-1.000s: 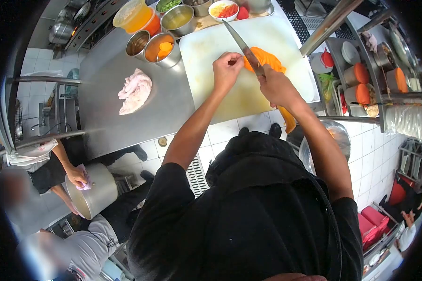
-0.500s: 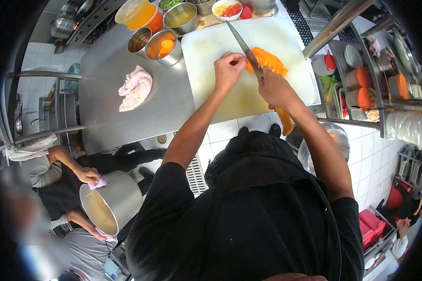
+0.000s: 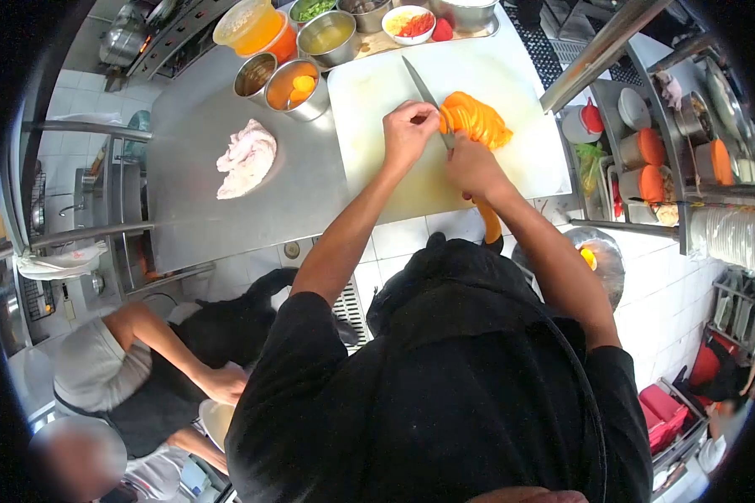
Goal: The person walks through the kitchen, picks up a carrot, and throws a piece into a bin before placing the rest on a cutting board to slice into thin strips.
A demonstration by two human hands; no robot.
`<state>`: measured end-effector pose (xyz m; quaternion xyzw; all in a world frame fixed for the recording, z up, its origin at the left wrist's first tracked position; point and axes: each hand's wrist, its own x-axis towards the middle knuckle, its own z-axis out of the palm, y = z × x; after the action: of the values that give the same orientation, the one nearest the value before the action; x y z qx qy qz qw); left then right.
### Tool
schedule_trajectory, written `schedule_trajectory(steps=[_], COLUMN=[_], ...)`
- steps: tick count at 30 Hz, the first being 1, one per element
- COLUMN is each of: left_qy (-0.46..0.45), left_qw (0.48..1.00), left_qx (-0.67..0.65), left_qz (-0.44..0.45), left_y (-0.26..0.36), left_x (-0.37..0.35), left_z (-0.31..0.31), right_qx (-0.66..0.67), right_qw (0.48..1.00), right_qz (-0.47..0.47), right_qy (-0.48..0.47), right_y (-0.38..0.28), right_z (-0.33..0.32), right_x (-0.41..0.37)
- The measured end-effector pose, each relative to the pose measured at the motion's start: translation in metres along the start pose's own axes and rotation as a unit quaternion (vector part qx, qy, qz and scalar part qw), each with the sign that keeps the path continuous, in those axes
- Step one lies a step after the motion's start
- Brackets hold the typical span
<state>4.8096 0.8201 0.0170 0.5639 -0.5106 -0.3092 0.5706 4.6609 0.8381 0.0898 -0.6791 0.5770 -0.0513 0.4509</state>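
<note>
In the head view, your right hand [image 3: 474,163] has just swung in toward your left, firmly wrapped around the knife [image 3: 418,82], and the blade comes with it! A moment ago it lay broad across the orange vegetable slices [image 3: 478,120]; now it runs along their left side, turned so that less of its face shows. Your left hand [image 3: 409,134] has hardly shifted, thumb and fingers drawn narrowly together right by the blade; whether anything sits between them, I can't tell.

And look at those slices, on the right-hand part of the white cutting board [image 3: 377,88]: more of them show now, overlapping in a fan with clear lines between them. For the work in hand, I'd judge that much of this bundle is already cut, and that the knife is at its left end, with your left fingertips close enough to need care.

Over on the steel table [image 3: 193,226], the pale raw meat [image 3: 247,159] lies where it did, near the metal pot [image 3: 304,109] with orange pieces inside. Behind your left arm there's movement too: a co-worker [image 3: 151,369] has come in closer, and the big pot [image 3: 214,419] at their hands is now mostly hidden by your shoulder
</note>
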Motion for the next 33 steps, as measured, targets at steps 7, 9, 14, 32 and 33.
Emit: schedule_trajectory(steps=[7,9,14,32,33], left_qy=[0.008,0.001,-0.017,-0.053,-0.082], left_qw=[1.0,1.0,0.998,0.988,0.987], left_qx=[0.005,0.015,0.058,0.1,0.107], left_qz=[0.011,0.026,0.029,0.105,0.083], left_y=[0.001,0.0,-0.003,-0.013,-0.007], left_x=[0.001,0.0,0.0,-0.009,-0.01], left_z=[0.003,0.001,-0.001,-0.012,-0.015], right_qx=[-0.022,-0.01,0.026,0.025,0.005], right_qw=[1.0,1.0,1.0,0.99,0.987], right_qz=[-0.001,0.002,0.016,-0.125,-0.156], right_qy=[-0.007,-0.001,-0.003,-0.065,-0.044], right_y=[0.002,-0.007,-0.006,0.036,0.052], right_z=[-0.009,-0.026,-0.043,-0.035,-0.029], right_x=[-0.002,-0.014,-0.022,0.001,0.011])
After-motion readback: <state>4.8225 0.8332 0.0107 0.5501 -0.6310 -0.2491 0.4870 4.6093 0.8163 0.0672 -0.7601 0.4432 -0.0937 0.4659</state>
